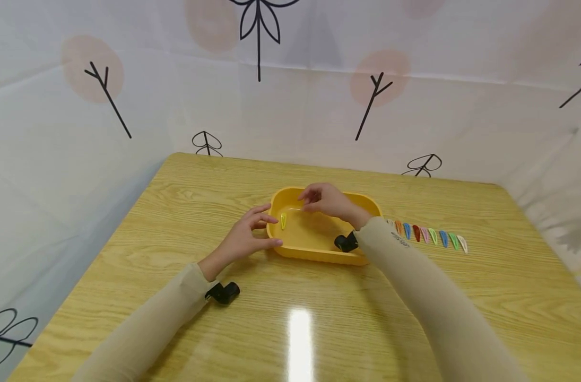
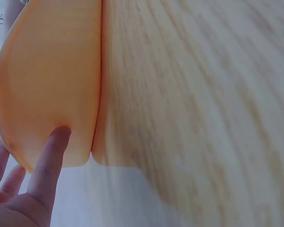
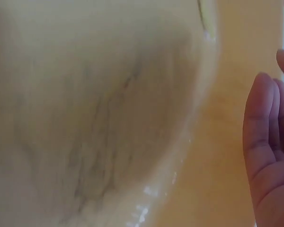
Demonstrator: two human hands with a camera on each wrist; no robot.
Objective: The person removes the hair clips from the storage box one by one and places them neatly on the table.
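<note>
A yellow plastic basin [image 1: 319,255] stands on the wooden table. At its left end is my left hand [image 1: 244,237], fingers spread and mostly straight at the rim. The left wrist view shows its thumb [image 2: 54,149] touching the basin's outer wall. Inside the basin, near the left end, lies a yellow snap hair clip [image 1: 283,222]; part of this clip [image 3: 206,19] also shows in the right wrist view. My right hand [image 1: 330,201] hovers over the basin's back half, fingers loosely bent, with nothing visible in them.
Right of the basin, a row of several coloured hair clips [image 1: 432,236] lies on the table [image 1: 252,339]; my right forearm crosses in front of the row's left end. A white printed cloth [image 1: 300,116] hangs behind the table.
</note>
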